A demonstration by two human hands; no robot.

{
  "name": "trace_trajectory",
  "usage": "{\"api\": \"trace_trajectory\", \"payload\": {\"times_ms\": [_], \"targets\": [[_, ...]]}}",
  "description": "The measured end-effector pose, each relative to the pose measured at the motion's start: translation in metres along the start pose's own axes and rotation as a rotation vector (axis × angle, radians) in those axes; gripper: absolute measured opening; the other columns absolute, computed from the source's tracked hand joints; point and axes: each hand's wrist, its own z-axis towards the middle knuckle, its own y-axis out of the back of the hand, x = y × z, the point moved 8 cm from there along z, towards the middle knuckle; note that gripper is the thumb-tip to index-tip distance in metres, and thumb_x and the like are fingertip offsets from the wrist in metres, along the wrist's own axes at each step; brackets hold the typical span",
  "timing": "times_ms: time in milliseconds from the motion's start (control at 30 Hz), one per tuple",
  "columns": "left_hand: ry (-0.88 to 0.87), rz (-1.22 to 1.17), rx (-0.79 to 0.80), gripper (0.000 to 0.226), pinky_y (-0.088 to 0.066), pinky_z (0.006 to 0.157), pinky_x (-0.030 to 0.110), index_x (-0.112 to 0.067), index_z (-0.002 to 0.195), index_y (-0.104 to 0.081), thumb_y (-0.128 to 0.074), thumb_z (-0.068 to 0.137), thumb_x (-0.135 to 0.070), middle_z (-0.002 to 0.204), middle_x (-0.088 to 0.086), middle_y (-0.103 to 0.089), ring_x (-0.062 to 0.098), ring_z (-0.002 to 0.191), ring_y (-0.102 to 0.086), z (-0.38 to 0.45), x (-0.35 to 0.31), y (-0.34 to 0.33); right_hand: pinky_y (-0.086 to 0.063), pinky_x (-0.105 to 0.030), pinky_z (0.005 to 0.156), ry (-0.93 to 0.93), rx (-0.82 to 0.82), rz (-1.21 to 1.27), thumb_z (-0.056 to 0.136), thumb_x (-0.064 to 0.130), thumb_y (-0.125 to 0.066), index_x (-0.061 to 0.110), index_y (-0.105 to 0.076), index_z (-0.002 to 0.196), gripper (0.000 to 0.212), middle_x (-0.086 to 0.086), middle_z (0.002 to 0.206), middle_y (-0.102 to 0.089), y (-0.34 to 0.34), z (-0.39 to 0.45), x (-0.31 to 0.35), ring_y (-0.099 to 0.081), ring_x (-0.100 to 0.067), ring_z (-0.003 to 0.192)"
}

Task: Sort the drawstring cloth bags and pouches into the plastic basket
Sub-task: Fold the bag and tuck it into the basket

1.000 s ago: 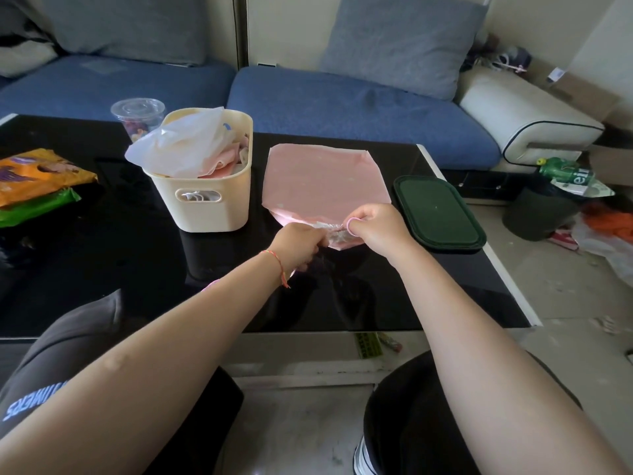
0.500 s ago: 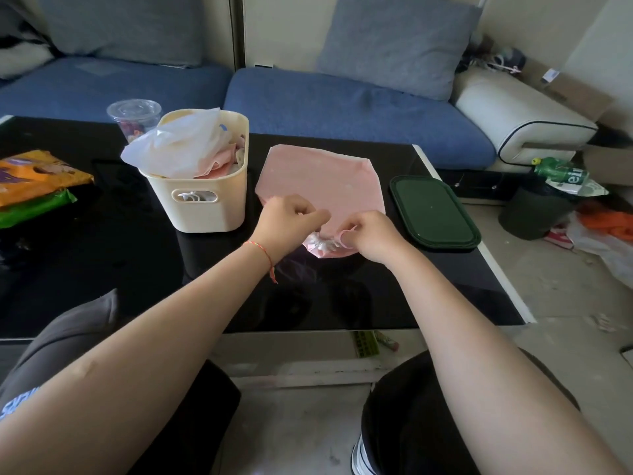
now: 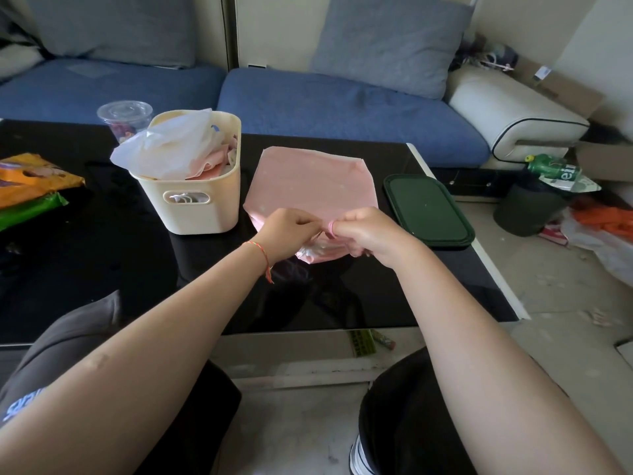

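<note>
A pink drawstring cloth bag (image 3: 310,180) lies flat on the black table (image 3: 102,269), its gathered mouth toward me. My left hand (image 3: 286,233) pinches the bunched mouth of the bag from the left. My right hand (image 3: 368,234) pinches it from the right, with a pink cord looped round a fingertip. Left of the bag stands the cream plastic basket (image 3: 202,204), holding pink cloth pouches and a white plastic bag on top.
A dark green lid (image 3: 428,209) lies right of the bag near the table's right edge. A clear plastic cup (image 3: 125,118) stands behind the basket. Orange and green snack packets (image 3: 30,186) lie at the far left. A blue sofa runs behind the table.
Both hands have come closer together at the bag's mouth and moved slightly up over it; the mouth is gathered tighter. The bag and basket stay in place.
</note>
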Motion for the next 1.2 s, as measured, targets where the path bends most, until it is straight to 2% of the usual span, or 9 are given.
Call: {"api": "trace_trajectory", "payload": {"times_ms": [167, 267, 333, 467, 567, 700, 933, 1033, 1200], "targets": [[-0.065, 0.204, 0.121, 0.016, -0.040, 0.061, 0.022, -0.021, 0.074, -0.071, -0.064, 0.088, -0.019, 0.063, -0.007, -0.059, 0.008, 0.061, -0.051, -0.002, -0.006, -0.015, -0.045, -0.019, 0.050, 0.006, 0.080, 0.399, 0.094, 0.014, -0.061, 0.011, -0.072, 0.091, 0.012, -0.006, 0.067, -0.054, -0.007, 0.001, 0.010, -0.046, -0.012, 0.050], [-0.047, 0.199, 0.136, 0.024, -0.052, 0.078, 0.038, -0.012, 0.084, -0.077, -0.061, 0.092, -0.029, 0.082, 0.012, -0.071, 0.028, 0.080, -0.063, -0.002, 0.003, -0.015, -0.043, -0.026, 0.067, 0.039, 0.059, 0.532, 0.089, 0.022, -0.064, 0.020, -0.075, 0.095, 0.013, -0.002, 0.086, -0.060, -0.008, 0.007, 0.019, -0.054, -0.009, 0.068], [0.005, 0.133, 0.138, 0.028, -0.053, 0.080, 0.037, -0.015, 0.086, -0.078, -0.056, 0.093, -0.031, 0.085, 0.012, -0.070, 0.029, 0.084, -0.063, -0.002, 0.006, -0.014, -0.042, -0.032, 0.079, 0.062, 0.017, 0.658, 0.090, 0.024, -0.056, 0.034, -0.070, 0.106, 0.024, 0.000, 0.094, -0.062, -0.003, 0.012, 0.023, -0.057, -0.013, 0.083], [0.232, -0.143, 0.220, 0.037, -0.022, 0.040, 0.021, -0.007, 0.095, -0.075, -0.043, 0.097, -0.026, 0.055, -0.005, -0.043, 0.013, 0.045, -0.028, 0.000, 0.019, -0.018, -0.052, -0.032, 0.087, 0.028, -0.203, 0.237, 0.090, 0.009, -0.051, 0.027, -0.062, 0.125, 0.040, 0.000, 0.113, -0.068, 0.011, 0.021, 0.008, -0.066, -0.014, 0.094], [0.311, -0.352, 0.264, 0.039, -0.012, 0.038, 0.018, -0.005, 0.093, -0.069, -0.037, 0.099, -0.026, 0.053, -0.004, -0.040, 0.009, 0.041, -0.020, 0.001, 0.030, -0.020, -0.055, -0.023, 0.078, 0.060, -0.136, 0.023, 0.087, 0.009, -0.062, 0.025, -0.071, 0.097, 0.021, 0.005, 0.091, -0.073, -0.002, 0.019, 0.009, -0.068, -0.008, 0.086], [0.392, -0.553, 0.228, 0.025, -0.011, 0.037, 0.014, -0.012, 0.071, -0.045, -0.036, 0.093, -0.022, 0.051, 0.000, -0.041, 0.008, 0.034, -0.022, 0.003, 0.037, -0.017, -0.047, -0.010, 0.068, 0.197, -0.075, -0.123, 0.083, 0.012, -0.074, 0.019, -0.070, 0.096, 0.016, 0.007, 0.094, -0.072, -0.019, 0.016, 0.020, -0.066, -0.004, 0.087], [0.316, -0.399, 0.186, 0.028, -0.019, 0.035, 0.015, -0.003, 0.078, -0.060, -0.040, 0.095, -0.015, 0.059, 0.007, -0.057, 0.012, 0.034, -0.033, 0.005, 0.033, -0.009, -0.052, -0.023, 0.067, 0.166, -0.149, -0.167, 0.083, 0.018, -0.076, 0.017, -0.068, 0.085, 0.008, 0.004, 0.081, -0.071, -0.010, 0.014, 0.016, -0.067, -0.011, 0.077], [0.244, -0.130, 0.143, 0.023, -0.027, 0.036, 0.019, -0.001, 0.082, -0.067, -0.050, 0.092, -0.013, 0.075, 0.012, -0.068, 0.013, 0.037, -0.039, 0.005, 0.033, 0.003, -0.043, -0.020, 0.063, 0.109, -0.117, -0.307, 0.086, 0.014, -0.065, 0.018, -0.065, 0.092, 0.007, 0.007, 0.089, -0.066, -0.001, 0.012, 0.009, -0.061, -0.010, 0.082], [0.152, -0.130, 0.081, 0.016, -0.033, 0.038, 0.016, -0.001, 0.101, -0.066, -0.054, 0.094, -0.010, 0.075, 0.006, -0.070, 0.010, 0.039, -0.040, 0.002, 0.026, 0.009, -0.049, -0.026, 0.070, 0.091, -0.127, -0.271, 0.081, 0.019, -0.064, 0.017, -0.059, 0.096, 0.016, 0.004, 0.098, -0.065, 0.000, 0.009, 0.010, -0.059, -0.012, 0.087]]}}
